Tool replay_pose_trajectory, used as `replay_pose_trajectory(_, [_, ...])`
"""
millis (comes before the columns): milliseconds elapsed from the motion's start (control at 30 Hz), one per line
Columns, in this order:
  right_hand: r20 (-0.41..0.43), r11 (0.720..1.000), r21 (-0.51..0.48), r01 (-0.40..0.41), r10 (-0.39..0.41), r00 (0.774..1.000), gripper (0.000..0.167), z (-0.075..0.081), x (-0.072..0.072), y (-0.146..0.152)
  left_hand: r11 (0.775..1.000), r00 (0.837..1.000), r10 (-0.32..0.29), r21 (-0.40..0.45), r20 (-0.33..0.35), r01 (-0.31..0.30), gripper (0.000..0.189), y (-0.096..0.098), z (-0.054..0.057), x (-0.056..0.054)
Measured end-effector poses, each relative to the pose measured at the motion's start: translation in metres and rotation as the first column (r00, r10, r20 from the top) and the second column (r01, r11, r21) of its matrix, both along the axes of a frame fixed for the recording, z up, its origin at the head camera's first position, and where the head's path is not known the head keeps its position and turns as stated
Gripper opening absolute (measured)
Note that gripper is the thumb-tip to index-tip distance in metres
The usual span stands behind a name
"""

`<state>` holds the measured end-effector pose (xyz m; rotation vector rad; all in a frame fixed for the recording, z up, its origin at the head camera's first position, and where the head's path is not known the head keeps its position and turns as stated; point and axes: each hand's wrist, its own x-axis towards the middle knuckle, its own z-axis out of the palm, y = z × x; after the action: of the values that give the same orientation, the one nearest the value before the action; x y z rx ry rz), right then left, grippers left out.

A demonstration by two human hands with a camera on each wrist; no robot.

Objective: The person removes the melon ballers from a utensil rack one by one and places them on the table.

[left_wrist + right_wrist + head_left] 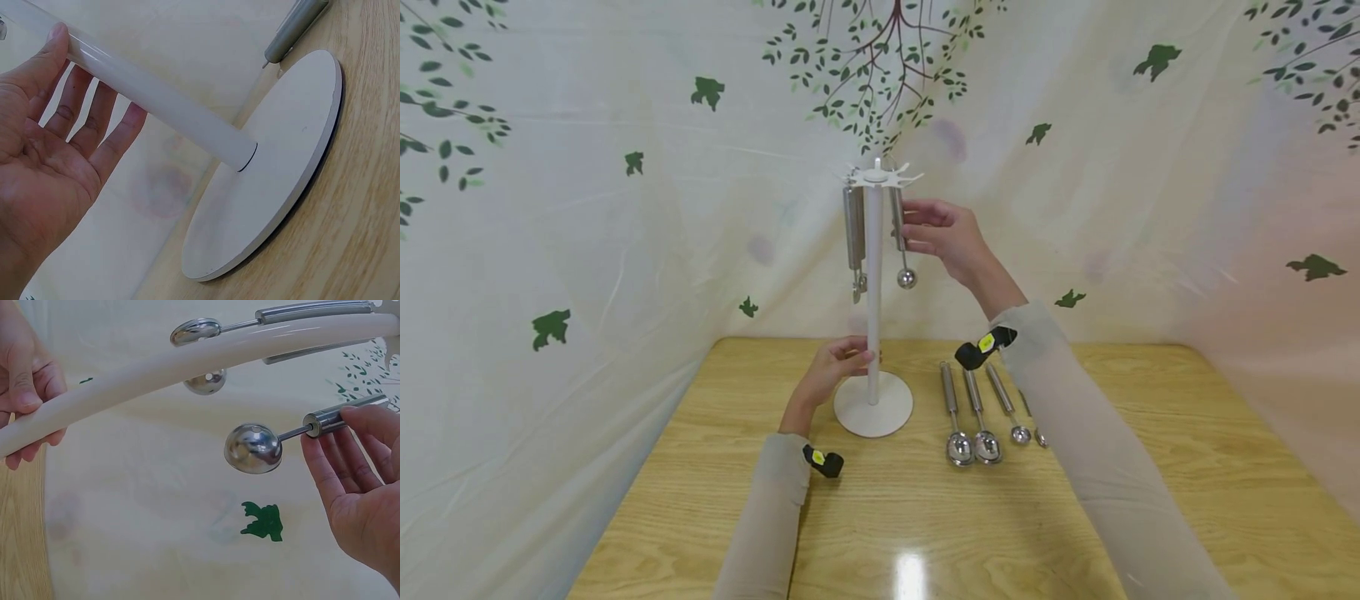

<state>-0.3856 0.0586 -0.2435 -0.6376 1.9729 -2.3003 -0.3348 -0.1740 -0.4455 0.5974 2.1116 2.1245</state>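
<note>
A white utensil stand with a slim pole [873, 292], a round base [891, 421] and a ring of hooks [880, 176] stands upright on the table. Thumb and fingertips of my left hand [829, 371] grip the pole low down, above the base. Up near the hooks, my right hand [951, 237] pinches the handle of a steel melon baller [253, 449], its round bowl hanging down. Whether its top end sits on a hook cannot be made out. Other steel scoops [853, 229] hang on the stand's left side, their bowls [195, 331] partly behind the pole in the right wrist view.
Right of the base, several steel scoops lie in a row on the wooden table [865, 508], including a large one [959, 448] and a smaller one [1020, 434]. My right sleeve [1097, 425] partly covers the row. A leaf-patterned curtain [760, 208] hangs behind.
</note>
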Motion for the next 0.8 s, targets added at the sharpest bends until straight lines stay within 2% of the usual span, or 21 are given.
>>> replay_pose_trajectory(167, [0.022,1.0,-0.025,-0.007,0.008,1.0,0.041,-0.011,-0.002,0.006,1.0,1.0,0.0,-0.004,-0.003,0.0,0.034,0.0,0.0,0.001])
replay_pose_trajectory(467, [0.062,1.0,-0.003,-0.011,0.011,0.998,0.042,-0.027,0.0,0.019,1.0,1.0,-0.004,-0.001,-0.018,0.004,0.029,-0.001,-0.002,-0.001])
replay_pose_trajectory(800, [0.087,0.997,0.078,-0.022,0.015,0.996,0.044,-0.044,0.009,0.046,1.0,1.0,-0.003,0.003,-0.016,0.003,0.027,-0.001,-0.001,0.001])
